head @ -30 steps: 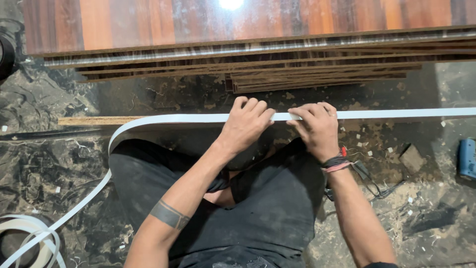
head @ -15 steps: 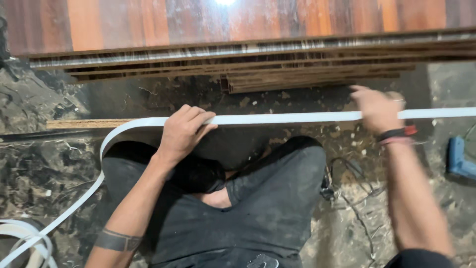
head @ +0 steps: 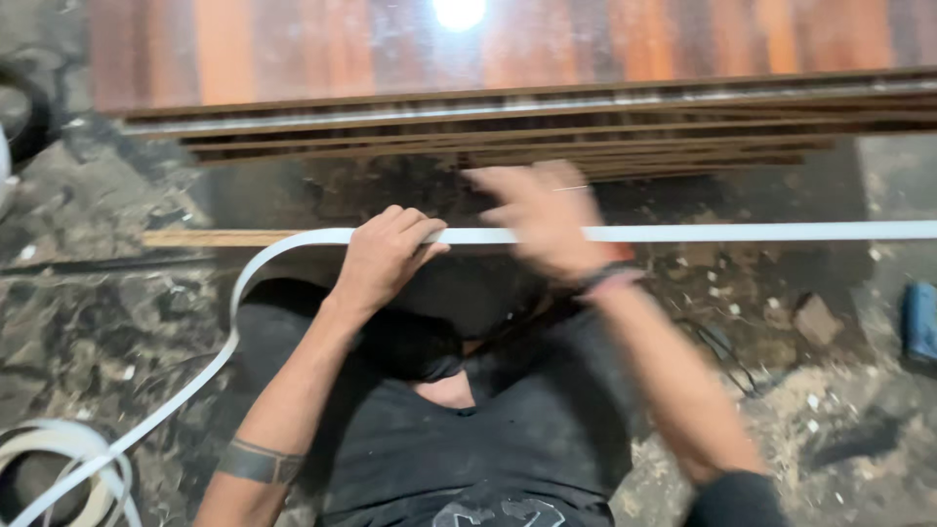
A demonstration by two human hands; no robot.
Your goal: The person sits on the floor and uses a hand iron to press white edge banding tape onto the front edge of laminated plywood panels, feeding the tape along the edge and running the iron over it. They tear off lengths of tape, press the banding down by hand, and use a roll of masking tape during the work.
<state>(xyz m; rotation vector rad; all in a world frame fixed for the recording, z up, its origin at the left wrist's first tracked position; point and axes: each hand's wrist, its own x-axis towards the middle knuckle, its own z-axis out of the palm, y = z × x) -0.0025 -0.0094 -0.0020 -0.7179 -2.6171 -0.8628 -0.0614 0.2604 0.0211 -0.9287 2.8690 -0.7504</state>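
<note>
Now my left hand (head: 386, 256) is clamping the white strip (head: 742, 232) to steady it on the board edge (head: 210, 237); my right hand (head: 537, 217) is blurring, grip unclear.

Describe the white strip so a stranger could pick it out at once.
Below the stack of striped wooden boards, a thin white strip runs level across the floor. The left hand pins it; it then curves down to a coil. Nothing else here is white and ribbon-like.

Overhead glare; motion-blurred right hand (head: 543, 221)
</note>
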